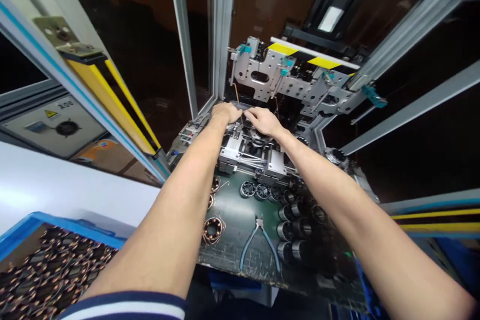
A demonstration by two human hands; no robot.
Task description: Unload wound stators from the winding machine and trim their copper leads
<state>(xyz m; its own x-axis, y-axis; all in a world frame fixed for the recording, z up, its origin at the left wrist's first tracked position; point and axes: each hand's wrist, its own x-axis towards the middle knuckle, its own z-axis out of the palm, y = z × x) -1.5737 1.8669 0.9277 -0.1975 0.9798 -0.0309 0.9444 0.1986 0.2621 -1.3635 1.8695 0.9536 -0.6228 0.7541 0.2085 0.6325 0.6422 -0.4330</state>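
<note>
Both arms reach forward into a machine. My left hand [225,111] and my right hand [264,121] meet over a metal fixture [243,147] at the machine's front, fingers curled down onto a small part there. What the fingers hold is hidden beneath them. Behind the hands stands a silver bracket assembly [270,77] with teal clips. On the dark green mat [240,220] below my forearms lie copper-wound stator coils [212,230], several dark round metal cores [290,230] and blue-handled pliers [258,240].
A blue crate [26,227] full of copper-wound coils sits at the lower left. Yellow light-curtain bars [123,110] and aluminium frame posts [183,35] flank the opening. A yellow-black striped bar [311,57] crosses above the machine.
</note>
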